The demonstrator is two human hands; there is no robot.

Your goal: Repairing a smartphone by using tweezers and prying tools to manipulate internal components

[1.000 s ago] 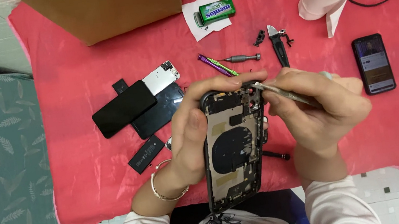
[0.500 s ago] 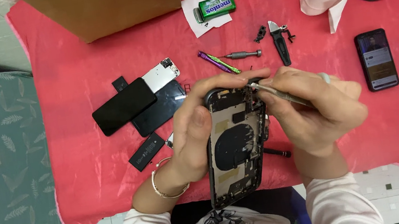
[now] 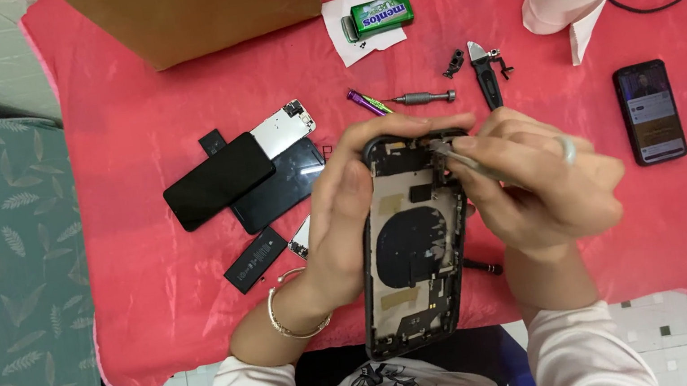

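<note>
The left hand (image 3: pixel 356 218) wraps its fingers around the opened black smartphone housing (image 3: pixel 413 246), thumb and fingertips clamped on its long edges, holding it upright-facing above the near middle of the red-covered table (image 3: pixel 123 117). The right hand (image 3: pixel 542 186) has its fingers pinched shut on slim metal tweezers (image 3: pixel 446 153), whose tips reach the housing's far end. The shell looks light and stiff, yet its exposed round coil and small parts seem fragile; the rim is probably the safest hold. To the left lie a detached black screen panel (image 3: pixel 219 181) and a battery (image 3: pixel 255 260); a small screwdriver (image 3: pixel 422 99) rests farther off.
</note>
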